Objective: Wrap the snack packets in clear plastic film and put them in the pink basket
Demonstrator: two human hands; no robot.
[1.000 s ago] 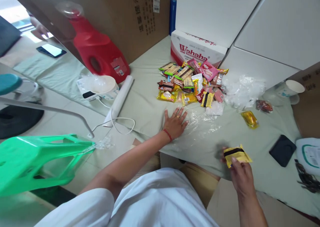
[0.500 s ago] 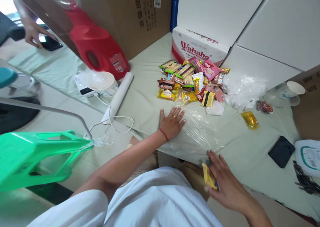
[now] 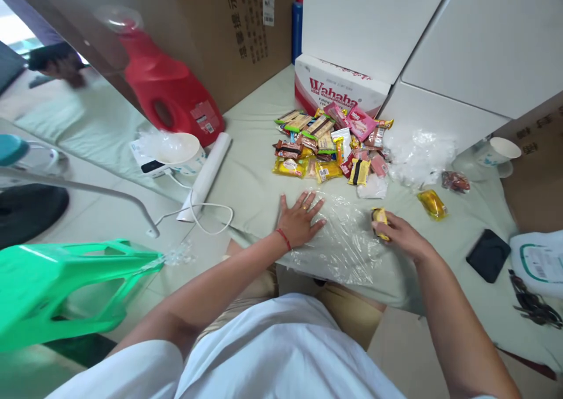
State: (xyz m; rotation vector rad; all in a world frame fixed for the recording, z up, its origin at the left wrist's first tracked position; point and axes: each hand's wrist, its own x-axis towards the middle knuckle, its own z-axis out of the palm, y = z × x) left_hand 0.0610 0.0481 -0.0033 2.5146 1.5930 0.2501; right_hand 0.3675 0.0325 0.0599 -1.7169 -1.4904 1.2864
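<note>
My left hand [image 3: 299, 217] lies flat with fingers spread on the left end of a clear plastic sheet [image 3: 347, 234] spread on the pale green cloth. My right hand [image 3: 398, 234] is closed on a yellow snack packet with a black band [image 3: 380, 219], holding it over the sheet's right part. Beyond the sheet lies a pile of wrapped snacks [image 3: 329, 144] in yellow, pink, green and brown.
A Wahaha carton [image 3: 338, 88] and white boxes [image 3: 440, 41] stand behind the pile. A red jug [image 3: 171, 94], a paper bowl [image 3: 180, 149], a white roll [image 3: 206, 173] and a cable lie left. Crumpled plastic [image 3: 417, 155], a yellow packet [image 3: 432, 204], a black phone [image 3: 488, 255] sit right. A green stool [image 3: 65, 287] is lower left.
My right hand carried the yellow packet from the near table edge up onto the plastic sheet. My left hand stayed flat on the sheet. Another person's hand at far left moved with a phone.
</note>
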